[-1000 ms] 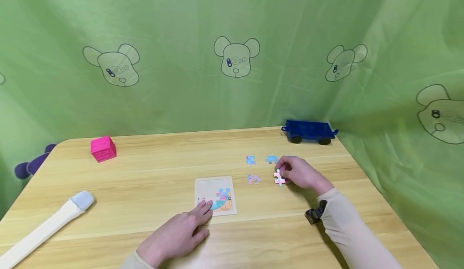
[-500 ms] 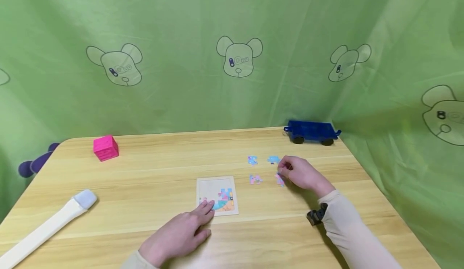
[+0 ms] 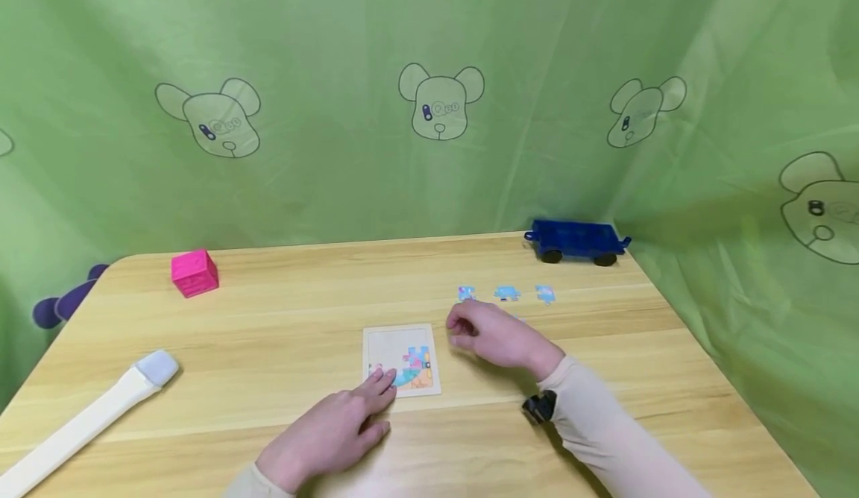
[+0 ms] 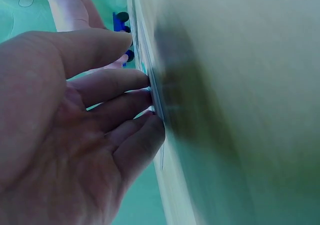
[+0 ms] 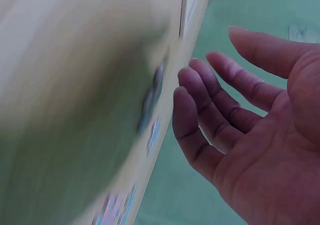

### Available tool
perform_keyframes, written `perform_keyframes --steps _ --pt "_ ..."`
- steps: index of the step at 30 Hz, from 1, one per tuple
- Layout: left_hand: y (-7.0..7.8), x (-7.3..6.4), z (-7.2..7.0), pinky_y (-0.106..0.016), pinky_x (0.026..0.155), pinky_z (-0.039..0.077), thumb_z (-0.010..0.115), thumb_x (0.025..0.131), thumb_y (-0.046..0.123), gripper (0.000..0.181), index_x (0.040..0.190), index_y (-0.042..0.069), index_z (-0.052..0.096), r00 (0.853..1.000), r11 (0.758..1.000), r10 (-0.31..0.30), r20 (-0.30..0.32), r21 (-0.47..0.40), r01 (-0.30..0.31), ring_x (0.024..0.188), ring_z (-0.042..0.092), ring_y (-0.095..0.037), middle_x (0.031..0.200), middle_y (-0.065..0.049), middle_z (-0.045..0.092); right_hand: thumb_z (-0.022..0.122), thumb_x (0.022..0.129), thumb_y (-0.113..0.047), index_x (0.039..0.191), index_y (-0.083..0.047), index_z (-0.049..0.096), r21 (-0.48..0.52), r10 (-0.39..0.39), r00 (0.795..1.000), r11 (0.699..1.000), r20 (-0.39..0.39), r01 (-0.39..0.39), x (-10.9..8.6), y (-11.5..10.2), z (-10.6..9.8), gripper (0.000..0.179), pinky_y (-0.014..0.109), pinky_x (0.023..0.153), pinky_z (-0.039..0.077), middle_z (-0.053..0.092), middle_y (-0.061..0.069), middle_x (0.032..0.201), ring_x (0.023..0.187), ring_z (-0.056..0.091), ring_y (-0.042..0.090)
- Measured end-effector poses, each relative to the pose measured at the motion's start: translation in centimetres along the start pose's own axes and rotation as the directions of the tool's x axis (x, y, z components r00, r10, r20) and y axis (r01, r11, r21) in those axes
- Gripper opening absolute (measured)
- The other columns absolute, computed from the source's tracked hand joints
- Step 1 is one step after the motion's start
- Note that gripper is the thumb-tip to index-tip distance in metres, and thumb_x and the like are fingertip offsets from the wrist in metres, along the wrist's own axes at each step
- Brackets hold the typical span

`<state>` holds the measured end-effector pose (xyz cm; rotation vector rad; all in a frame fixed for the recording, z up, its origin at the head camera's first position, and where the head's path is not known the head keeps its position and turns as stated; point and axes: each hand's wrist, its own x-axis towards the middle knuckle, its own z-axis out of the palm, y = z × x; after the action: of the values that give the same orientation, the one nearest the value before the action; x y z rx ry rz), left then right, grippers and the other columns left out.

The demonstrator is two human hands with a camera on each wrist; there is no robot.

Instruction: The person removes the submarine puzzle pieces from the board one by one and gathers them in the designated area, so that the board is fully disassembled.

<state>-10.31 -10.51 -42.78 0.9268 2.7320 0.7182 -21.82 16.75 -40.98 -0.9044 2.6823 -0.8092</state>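
Observation:
My left hand (image 3: 335, 435) rests its fingertips on the lower left part of a small jigsaw puzzle tray (image 3: 388, 338), which has joined pieces at its lower right. In the left wrist view the fingers of that left hand (image 4: 100, 115) reach out nearly straight to the tray's edge. To the right of the tray hovers my right hand (image 3: 499, 338), covering the lower loose pieces. Thumb and fingers of this right hand (image 5: 245, 120) stand apart with nothing between them in the right wrist view. Behind it lie a blue-pink puzzle piece (image 3: 466, 292), a blue piece (image 3: 507, 293) and another piece (image 3: 545, 294).
A dark blue toy wagon (image 3: 577, 240) stands at the table's back right. At the back left sits a pink cube (image 3: 194, 273). A white strap-like bar with a grey end (image 3: 157, 370) lies at the left. Green curtain (image 3: 322, 185) encloses the wooden table.
My right hand has let go of a pink-blue puzzle piece at the right and moved left, over the lower left piece. The left hand has stayed on the tray.

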Motion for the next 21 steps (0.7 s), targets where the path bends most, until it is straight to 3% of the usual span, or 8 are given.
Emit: perform_keyframes --steps 10,14,21 --pt "-0.1 0.0 0.0 -0.047 0.109 0.036 0.058 0.099 0.021 0.048 0.140 -0.004 0.051 1.000 1.000 0.004 0.001 0.002 -0.004 0.139 0.035 -0.030 0.152 -0.013 0.039 0.071 0.091 -0.020 0.114 -0.010 0.068 -0.133 -0.082 0.991 0.986 0.110 0.096 1.7 -3.0 2.5 0.026 0.032 0.081 0.049 0.055 -0.003 0.102 0.090 0.052 0.013" --pt "-0.2 0.0 0.0 -0.047 0.108 0.036 0.058 0.099 0.021 0.048 0.140 -0.003 0.051 1.000 1.000 0.006 -0.001 0.003 -0.006 0.139 0.035 -0.030 0.152 -0.013 0.038 0.072 0.090 -0.018 0.114 -0.011 0.068 -0.148 -0.080 0.990 0.984 0.119 0.097 2.0 -3.6 3.1 0.026 0.033 0.088 0.048 0.054 -0.003 0.105 0.098 0.052 0.014" --pt "-0.2 0.0 0.1 -0.046 0.108 0.038 0.058 0.099 0.021 0.048 0.140 -0.003 0.051 1.000 1.000 0.009 -0.008 0.006 -0.009 0.138 0.036 -0.030 0.152 -0.013 0.039 0.075 0.086 -0.015 0.114 -0.010 0.067 -0.170 -0.058 0.990 0.982 0.126 0.079 2.3 -4.0 3.4 0.030 0.032 0.087 0.048 0.052 -0.003 0.103 0.096 0.050 0.014"
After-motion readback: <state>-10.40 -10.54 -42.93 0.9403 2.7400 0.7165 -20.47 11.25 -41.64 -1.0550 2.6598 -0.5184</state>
